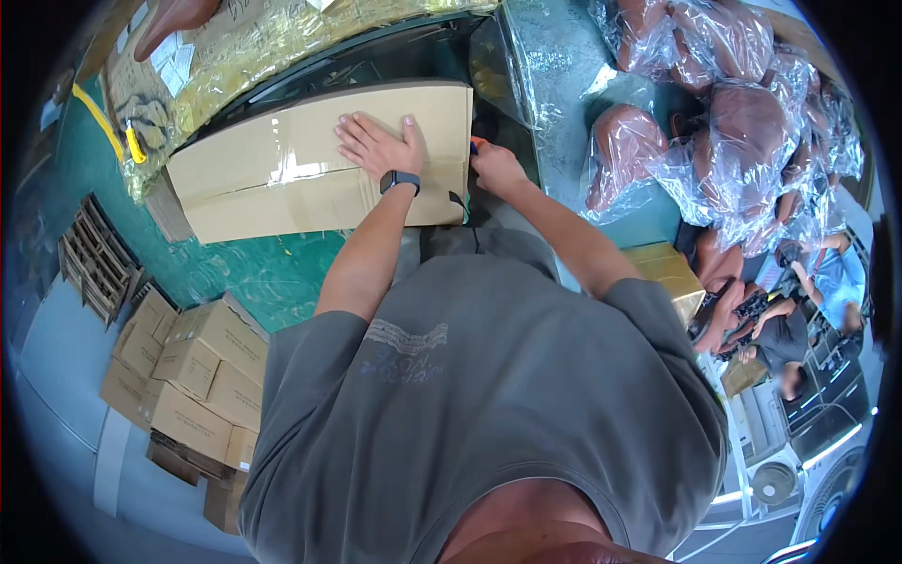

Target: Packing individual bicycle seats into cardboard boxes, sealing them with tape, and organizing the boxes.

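Note:
A long cardboard box (282, 179) stretches in front of me, with a strip of shiny clear tape along its face. My left hand (378, 147) lies flat on the box near its right end, fingers spread, a dark watch on the wrist. At the box's right edge, my right hand (499, 169) is closed around a small orange and blue object (477, 146). Most of that object is hidden by the hand and the box edge, so its kind cannot be told.
Brown moulded pieces in clear plastic (742, 132) are heaped at the right on a pale surface. A taped, yellowish worktop (272, 47) lies beyond the box. Stacked cartons (202, 367) and a slatted wooden pallet (99, 254) stand at left. Two people (789, 329) are at far right.

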The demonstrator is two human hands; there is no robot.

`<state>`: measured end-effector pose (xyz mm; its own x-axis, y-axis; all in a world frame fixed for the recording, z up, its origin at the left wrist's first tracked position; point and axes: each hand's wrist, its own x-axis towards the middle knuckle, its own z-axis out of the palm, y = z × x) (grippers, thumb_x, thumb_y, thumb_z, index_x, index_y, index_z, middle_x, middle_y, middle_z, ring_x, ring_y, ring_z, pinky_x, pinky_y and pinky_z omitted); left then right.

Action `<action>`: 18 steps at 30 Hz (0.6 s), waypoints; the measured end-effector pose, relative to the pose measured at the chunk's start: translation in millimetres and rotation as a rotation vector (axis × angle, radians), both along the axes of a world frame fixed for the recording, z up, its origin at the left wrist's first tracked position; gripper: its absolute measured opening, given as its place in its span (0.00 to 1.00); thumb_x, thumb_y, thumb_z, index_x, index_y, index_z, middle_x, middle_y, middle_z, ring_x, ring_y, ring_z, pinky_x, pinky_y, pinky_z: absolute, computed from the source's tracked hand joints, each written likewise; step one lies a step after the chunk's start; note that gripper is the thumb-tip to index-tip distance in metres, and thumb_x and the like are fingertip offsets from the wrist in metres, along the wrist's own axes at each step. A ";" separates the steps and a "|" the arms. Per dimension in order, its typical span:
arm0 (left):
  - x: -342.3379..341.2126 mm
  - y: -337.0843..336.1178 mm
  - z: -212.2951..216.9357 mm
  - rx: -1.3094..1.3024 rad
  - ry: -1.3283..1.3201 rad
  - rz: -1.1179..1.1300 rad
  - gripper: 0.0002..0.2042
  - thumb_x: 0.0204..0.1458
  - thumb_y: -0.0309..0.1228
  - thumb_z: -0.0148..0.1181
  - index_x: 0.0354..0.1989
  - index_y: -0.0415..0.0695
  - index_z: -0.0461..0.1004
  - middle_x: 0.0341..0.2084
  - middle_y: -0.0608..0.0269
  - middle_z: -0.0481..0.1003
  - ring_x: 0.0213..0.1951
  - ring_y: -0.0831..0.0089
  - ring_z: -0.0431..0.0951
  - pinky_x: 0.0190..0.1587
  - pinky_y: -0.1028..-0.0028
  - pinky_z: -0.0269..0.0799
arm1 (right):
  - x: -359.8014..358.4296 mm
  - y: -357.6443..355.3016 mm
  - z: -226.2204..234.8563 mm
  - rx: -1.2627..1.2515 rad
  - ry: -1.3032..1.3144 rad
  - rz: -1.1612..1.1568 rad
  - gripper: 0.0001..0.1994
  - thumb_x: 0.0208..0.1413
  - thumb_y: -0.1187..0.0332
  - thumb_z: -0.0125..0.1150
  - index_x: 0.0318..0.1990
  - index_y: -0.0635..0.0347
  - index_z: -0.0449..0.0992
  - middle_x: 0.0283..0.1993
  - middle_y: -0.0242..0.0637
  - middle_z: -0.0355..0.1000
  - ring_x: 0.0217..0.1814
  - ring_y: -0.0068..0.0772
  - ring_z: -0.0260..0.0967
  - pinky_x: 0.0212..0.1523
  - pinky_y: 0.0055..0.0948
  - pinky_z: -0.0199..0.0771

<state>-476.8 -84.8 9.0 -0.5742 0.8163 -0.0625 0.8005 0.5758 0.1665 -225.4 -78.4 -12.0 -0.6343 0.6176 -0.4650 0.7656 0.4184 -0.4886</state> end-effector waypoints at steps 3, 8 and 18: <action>-7.2 -0.3 5.4 0.033 0.036 0.036 0.54 0.62 0.62 0.60 0.83 0.29 0.51 0.85 0.34 0.46 0.86 0.36 0.38 0.84 0.35 0.29 | -6.0 0.0 -22.2 -0.105 -0.008 -0.152 0.20 0.55 0.61 0.77 0.54 0.56 0.86 0.54 0.52 0.80 0.56 0.59 0.81 0.58 0.53 0.84; -33.4 -13.5 5.0 -0.005 0.003 0.101 0.55 0.61 0.62 0.59 0.84 0.30 0.50 0.86 0.36 0.45 0.87 0.37 0.37 0.84 0.36 0.28 | -47.5 55.4 89.4 0.157 0.249 -0.692 0.29 0.62 0.64 0.73 0.69 0.62 0.77 0.55 0.56 0.81 0.59 0.65 0.78 0.60 0.56 0.80; -98.2 -35.5 44.2 -0.133 -0.414 -0.393 0.52 0.66 0.62 0.53 0.85 0.31 0.48 0.85 0.34 0.47 0.86 0.40 0.42 0.84 0.37 0.34 | -261.2 273.5 123.1 0.899 0.175 -0.225 0.23 0.60 0.79 0.61 0.63 0.58 0.81 0.57 0.49 0.78 0.59 0.55 0.72 0.62 0.50 0.74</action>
